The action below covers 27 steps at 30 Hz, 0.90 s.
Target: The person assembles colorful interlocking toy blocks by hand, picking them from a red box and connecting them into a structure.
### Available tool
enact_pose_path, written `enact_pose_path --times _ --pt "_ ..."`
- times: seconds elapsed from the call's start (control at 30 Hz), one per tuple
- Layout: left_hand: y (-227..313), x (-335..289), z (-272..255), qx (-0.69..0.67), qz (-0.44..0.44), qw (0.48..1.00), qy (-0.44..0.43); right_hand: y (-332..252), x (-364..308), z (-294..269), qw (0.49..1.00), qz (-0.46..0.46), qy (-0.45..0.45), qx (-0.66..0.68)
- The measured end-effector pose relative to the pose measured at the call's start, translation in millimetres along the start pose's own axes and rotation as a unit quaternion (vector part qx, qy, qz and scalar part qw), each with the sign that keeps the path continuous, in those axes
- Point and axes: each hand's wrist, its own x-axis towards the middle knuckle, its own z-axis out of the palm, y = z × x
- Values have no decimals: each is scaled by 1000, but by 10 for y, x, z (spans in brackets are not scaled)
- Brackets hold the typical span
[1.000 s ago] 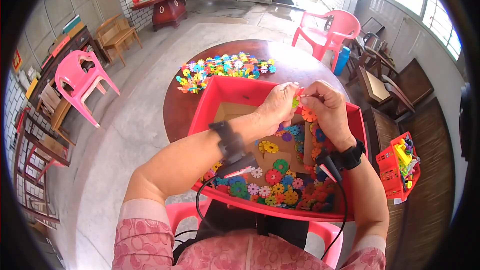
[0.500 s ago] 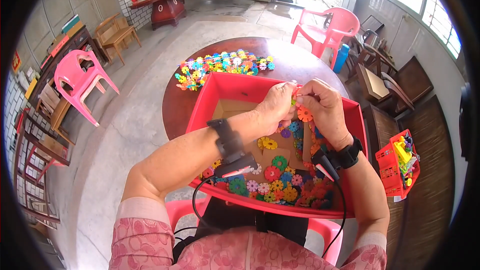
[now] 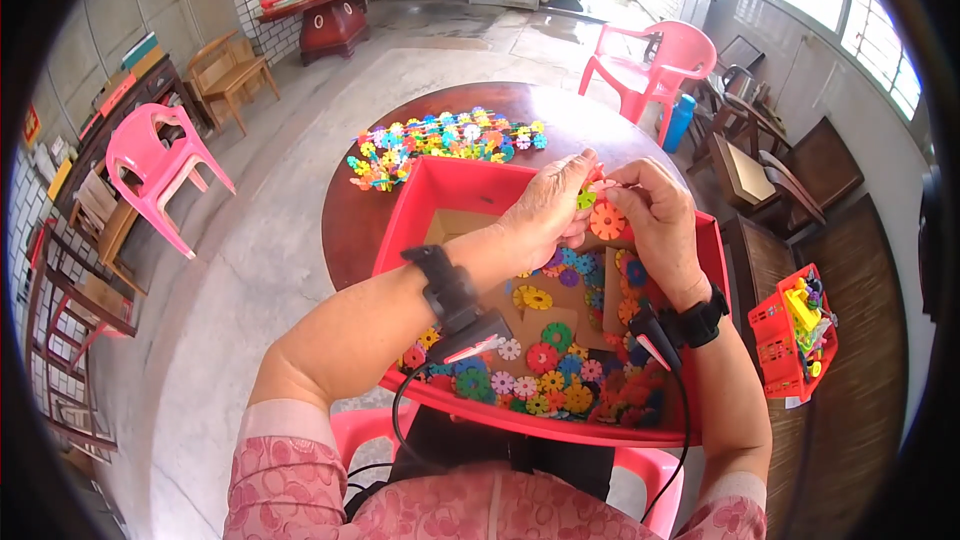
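My left hand [image 3: 552, 208] has its fingers curled in and closed on a green disc [image 3: 586, 199], a notched flower shape that shows at the fingertips; my right hand [image 3: 658, 215] is just beside it, thumb and forefinger pinched on an orange disc [image 3: 607, 221], which sits below those fingertips, near the green one; I cannot tell whether the two discs are joined, since my fingers cover their edges; a little pinkish piece [image 3: 599, 180] shows between my two sets of fingertips, too small to make out; right under my fingers is a red box [image 3: 405, 225], with loose discs [image 3: 542, 358] in many colours scattered inside, thickest on the side toward me; beyond my fingers and to their left, a colourful build of linked discs [image 3: 450, 135] rests on a round brown table [image 3: 345, 230]; off to the right of my fingers, well apart from them, stands a red basket [image 3: 775, 335] of mixed plastic pieces; farther out past my fingertips are a pink chair [image 3: 665, 55] and a blue bottle [image 3: 680, 123]
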Motion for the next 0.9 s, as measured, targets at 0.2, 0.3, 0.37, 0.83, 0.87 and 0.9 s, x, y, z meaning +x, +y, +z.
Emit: enact_pose_path --times 0.2,0.3,0.37,0.83,0.87,0.9 --pt "82 -51 14 19 31 998 -42 -134 13 -62 991 -81 -22 -108" --pt "120 -96 53 32 38 997 -53 -133 -21 -65 992 -93 -18 -87" --pt "120 -97 58 15 27 998 -53 -114 -62 -28 997 -66 -19 -47" --pt "-5 -103 129 106 124 985 52 -184 -111 65 999 -22 -20 20" --pt "-36 -108 123 131 144 979 63 -198 -124 71 999 -20 -21 20" --pt "-41 -116 123 129 143 979 63 -199 -130 71 999 -32 -23 4"
